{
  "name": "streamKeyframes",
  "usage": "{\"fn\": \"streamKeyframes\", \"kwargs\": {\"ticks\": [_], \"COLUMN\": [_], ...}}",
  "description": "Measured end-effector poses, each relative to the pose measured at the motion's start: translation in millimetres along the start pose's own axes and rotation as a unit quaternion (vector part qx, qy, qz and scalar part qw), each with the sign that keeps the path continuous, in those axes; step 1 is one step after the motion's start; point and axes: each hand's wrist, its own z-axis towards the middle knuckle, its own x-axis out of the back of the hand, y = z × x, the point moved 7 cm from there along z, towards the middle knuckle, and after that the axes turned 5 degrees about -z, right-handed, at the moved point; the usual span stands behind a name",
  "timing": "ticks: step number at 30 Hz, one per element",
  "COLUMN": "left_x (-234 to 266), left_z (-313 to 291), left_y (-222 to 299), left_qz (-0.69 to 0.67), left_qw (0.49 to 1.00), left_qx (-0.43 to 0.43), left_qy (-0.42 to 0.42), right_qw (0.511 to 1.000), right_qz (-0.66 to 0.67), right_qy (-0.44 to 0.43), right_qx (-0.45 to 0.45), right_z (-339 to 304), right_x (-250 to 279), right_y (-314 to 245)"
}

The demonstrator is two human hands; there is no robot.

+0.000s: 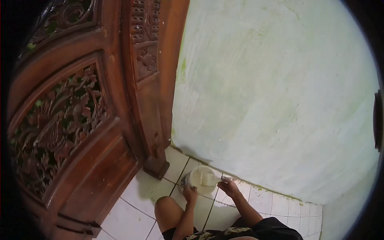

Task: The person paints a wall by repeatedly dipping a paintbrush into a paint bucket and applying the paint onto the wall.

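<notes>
A round white paint bucket (197, 172) is low in front of me, by the foot of the wall. My left hand (189, 193) is closed on its near left side. Pale paint shows inside the bucket. My right hand (229, 187) is closed round the handle of a wide paintbrush (209, 179), just right of the bucket. The brush head lies over the bucket's opening, pointing left. Whether its bristles touch the paint, I cannot tell.
A pale green-white wall (272, 88) with streaky paint rises ahead. At left stands a carved brown wooden partition (116, 80) with a post foot (157, 168) on the floor. White floor tiles (132, 216) carry small green flakes along the wall. My bent knee (167, 210) is near the bucket.
</notes>
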Motion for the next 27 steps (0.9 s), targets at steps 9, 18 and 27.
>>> {"fn": "streamKeyframes", "kwargs": {"ticks": [9, 18, 27], "left_x": [26, 63, 224], "left_z": [45, 43, -15], "left_y": [-51, 6, 78], "left_qz": [-0.064, 0.099, 0.18], "left_qw": [0.995, 0.983, 0.981], "left_qx": [0.081, 0.113, 0.055], "left_qy": [-0.014, -0.107, 0.05], "right_qw": [0.997, 0.991, 0.972], "right_qz": [0.009, 0.071, 0.122], "right_qy": [-0.066, -0.104, -0.197], "right_qx": [0.05, 0.044, 0.047], "right_z": [45, 38, 10], "right_x": [-32, -51, -138], "right_y": [1, -18, -147]}}
